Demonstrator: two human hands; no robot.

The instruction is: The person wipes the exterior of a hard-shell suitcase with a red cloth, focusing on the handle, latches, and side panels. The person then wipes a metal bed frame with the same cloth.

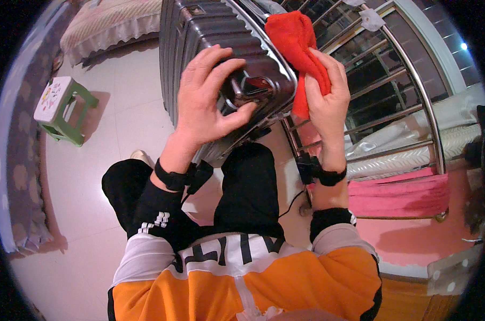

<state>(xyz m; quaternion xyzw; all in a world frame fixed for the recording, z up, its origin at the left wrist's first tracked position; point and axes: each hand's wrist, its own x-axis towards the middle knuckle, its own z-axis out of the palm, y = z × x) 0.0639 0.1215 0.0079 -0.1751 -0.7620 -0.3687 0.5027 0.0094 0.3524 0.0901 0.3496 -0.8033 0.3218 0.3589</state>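
Note:
A dark grey ribbed hard-shell suitcase (pixel 199 29) stands in front of my legs, its glossy end turned up toward me. My left hand (pixel 204 96) is over that end with its fingers spread apart, near the corner; whether the fingertips touch the shell is hard to tell. In my right hand (pixel 329 96) a red cloth (pixel 293 37) is pinched between thumb and fingers. The cloth is bunched and hangs along the suitcase's right edge. Black straps with small boxes circle both my wrists.
A green stool (pixel 68 109) with a white top stands at left, beside a patterned curtain (pixel 17 139). Behind it is a bed (pixel 114 27) with a frilled cover. Metal bars (pixel 413 80) edge the window at right, with a pink towel (pixel 397 195) hung over a lower rail.

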